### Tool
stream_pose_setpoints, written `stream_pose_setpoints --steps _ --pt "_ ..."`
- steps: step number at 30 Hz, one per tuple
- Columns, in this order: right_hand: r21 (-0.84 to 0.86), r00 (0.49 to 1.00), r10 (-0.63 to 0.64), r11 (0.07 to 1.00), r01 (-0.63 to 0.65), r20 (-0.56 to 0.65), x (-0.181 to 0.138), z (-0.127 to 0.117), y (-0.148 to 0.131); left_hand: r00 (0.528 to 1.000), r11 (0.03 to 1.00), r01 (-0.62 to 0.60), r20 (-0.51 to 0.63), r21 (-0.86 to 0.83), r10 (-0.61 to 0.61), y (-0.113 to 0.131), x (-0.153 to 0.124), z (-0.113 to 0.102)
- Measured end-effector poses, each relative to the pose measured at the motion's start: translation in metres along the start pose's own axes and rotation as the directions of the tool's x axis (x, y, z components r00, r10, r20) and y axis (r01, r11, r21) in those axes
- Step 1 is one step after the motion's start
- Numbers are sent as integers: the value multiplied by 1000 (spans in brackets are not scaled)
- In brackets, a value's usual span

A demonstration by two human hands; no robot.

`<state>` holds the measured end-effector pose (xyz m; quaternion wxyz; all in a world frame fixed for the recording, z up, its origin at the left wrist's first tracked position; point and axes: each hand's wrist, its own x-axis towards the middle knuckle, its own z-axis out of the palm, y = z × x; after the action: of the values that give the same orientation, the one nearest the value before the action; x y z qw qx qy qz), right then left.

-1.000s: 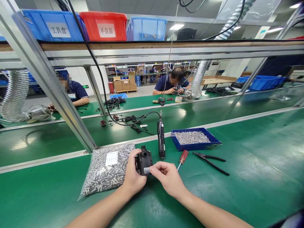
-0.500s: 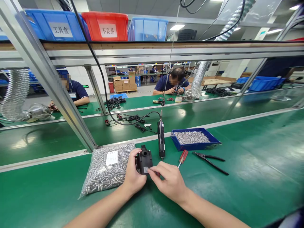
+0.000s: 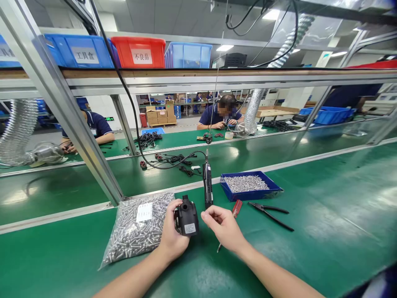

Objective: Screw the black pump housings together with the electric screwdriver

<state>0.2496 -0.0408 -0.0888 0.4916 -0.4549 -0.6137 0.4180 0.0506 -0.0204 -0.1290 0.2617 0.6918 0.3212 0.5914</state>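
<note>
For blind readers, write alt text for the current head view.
The left hand holds a black, labelled device over a green workbench; the right hand is beside it. Around them: pliers, hanging electric screwdriver, bag of screws, blue screw tray.

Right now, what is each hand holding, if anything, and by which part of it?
The left hand grips the black part by its left side as seen. The right hand is apart from it; whether it pinches anything small can't be told.
</note>
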Motion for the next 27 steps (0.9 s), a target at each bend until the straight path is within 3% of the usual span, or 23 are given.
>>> stream_pose_setpoints --steps 7,15,27 --pt "69 993 46 996 -53 108 0 4 1 1000 999 -22 2 24 22 -4 0 1" --pt "228 953 213 938 -261 217 2 8 0 986 977 -147 -50 156 156 0 5 0" --pt "214 944 214 939 -270 252 -7 14 -8 988 968 -135 -38 210 146 1 5 -1"
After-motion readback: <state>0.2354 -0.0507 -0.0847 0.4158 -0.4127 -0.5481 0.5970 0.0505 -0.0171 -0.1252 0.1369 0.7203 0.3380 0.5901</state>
